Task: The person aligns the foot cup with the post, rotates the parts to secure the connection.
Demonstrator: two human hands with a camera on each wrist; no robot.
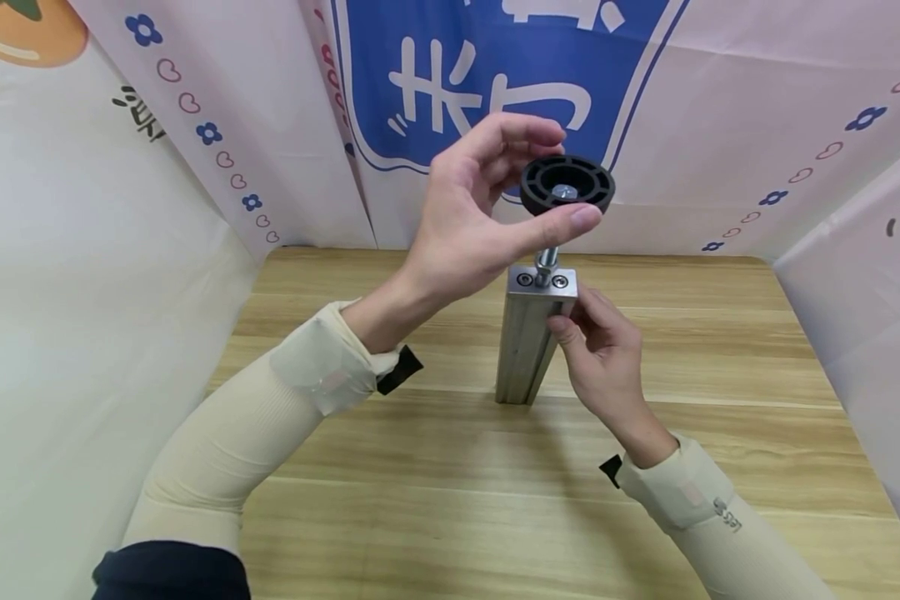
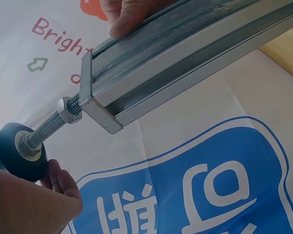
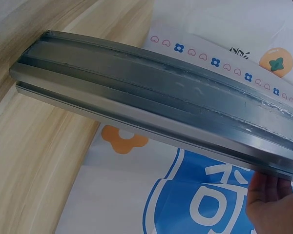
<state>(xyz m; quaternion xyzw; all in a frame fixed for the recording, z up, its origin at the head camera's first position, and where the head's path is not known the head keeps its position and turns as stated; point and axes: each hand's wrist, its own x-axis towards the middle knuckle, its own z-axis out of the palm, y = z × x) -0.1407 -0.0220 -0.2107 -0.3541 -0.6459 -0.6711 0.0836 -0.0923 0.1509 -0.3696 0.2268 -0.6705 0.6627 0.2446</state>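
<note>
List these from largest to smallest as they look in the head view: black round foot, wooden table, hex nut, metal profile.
1. Wooden table
2. Metal profile
3. Black round foot, partly covered by the left hand
4. Hex nut

Above the left grip (image 1: 461, 221) and along the right-hand rim of the black foot (image 1: 567, 177) an approach is free, while the grip's thumb (image 1: 555, 230) bars the near side and the threaded rod (image 1: 548, 255) with its nut (image 2: 70, 110) stands beneath the foot. Below the left grip, a passage runs over the tabletop (image 1: 420, 492) between the left sleeve (image 1: 262, 417) and the upright metal profile (image 1: 523, 346); the right grip (image 1: 609, 358) obstructs that profile's right side near its top. Beyond both grips the printed backdrop (image 1: 750, 108) limits reach, clearance not determinable.
</note>
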